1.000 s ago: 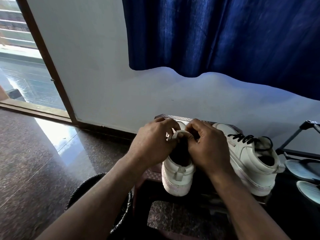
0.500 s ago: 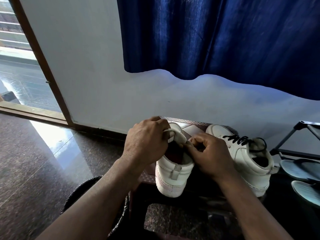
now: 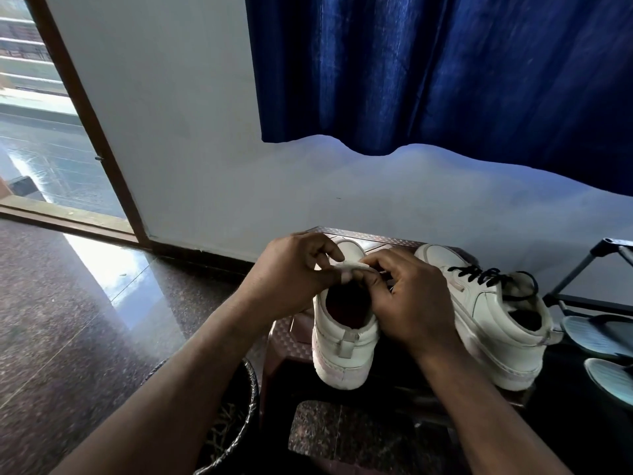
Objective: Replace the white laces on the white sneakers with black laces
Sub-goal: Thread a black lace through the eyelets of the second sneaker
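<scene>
The sneaker (image 3: 342,344) I'm working on stands at the stool's (image 3: 387,234) near left corner. Its heel overhangs the near edge toward me and its toe points at the far edge, so its long axis runs straight away from me. Its tongue (image 3: 349,266) is pulled up across the opening, and both my hands meet on it. My left hand (image 3: 291,279) pinches the tongue's top edge between thumb and forefinger. My right hand (image 3: 407,303) comes in from the other side, fingers curled and, as far as I can see, nipping the tongue's right end. My knuckles hide the eyelet rows just beyond my fingertips, toward the toe, so I cannot tell whether any lace sits in them.

My right hand is nearer the right-hand row, my left nearer the left, and I judge threading would have to run away from me along that axis.

The other sneaker (image 3: 496,320) stands just beside it on the stool's right side, heel angled right, with its black lace (image 3: 479,275) already in. I'd say one shoe is done.
</scene>
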